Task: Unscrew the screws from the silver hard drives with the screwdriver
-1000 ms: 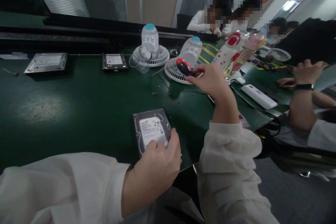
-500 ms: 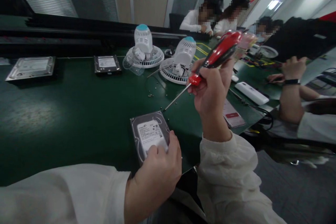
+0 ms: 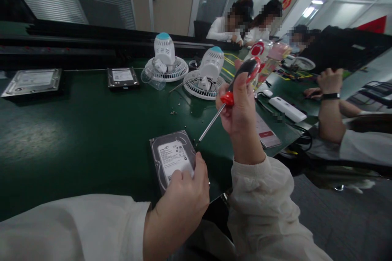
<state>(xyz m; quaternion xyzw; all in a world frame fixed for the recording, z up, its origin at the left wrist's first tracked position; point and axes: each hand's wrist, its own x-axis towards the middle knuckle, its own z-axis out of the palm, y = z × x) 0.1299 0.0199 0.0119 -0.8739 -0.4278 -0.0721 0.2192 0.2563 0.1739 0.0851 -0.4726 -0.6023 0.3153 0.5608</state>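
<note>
A hard drive (image 3: 159, 163) with a white label lies on the green table near its front edge. My left hand (image 3: 183, 204) grips its lower right part, the fingers curled over the label and the right side. In my right hand (image 3: 241, 110) is a screwdriver (image 3: 245, 74) with a red and black handle, its shaft slanting down to the left. The tip is just off the drive's upper right edge. A tiny speck shows by the tip; I cannot tell whether it is a screw. Several small screws (image 3: 173, 112) lie scattered beyond the drive.
Two white fans (image 3: 165, 55) lie face down at the back. Two more drives, a large one (image 3: 33, 81) and a small one (image 3: 122, 77), sit at the back left. A phone (image 3: 268, 132) and a white box-shaped device (image 3: 288, 109) lie rightward, near another person's arm (image 3: 332, 110).
The screwdriver has swung lower, its tip moving down and slightly right along the drive's right edge. My left hand stays on the drive. The whole view has shifted slightly.
</note>
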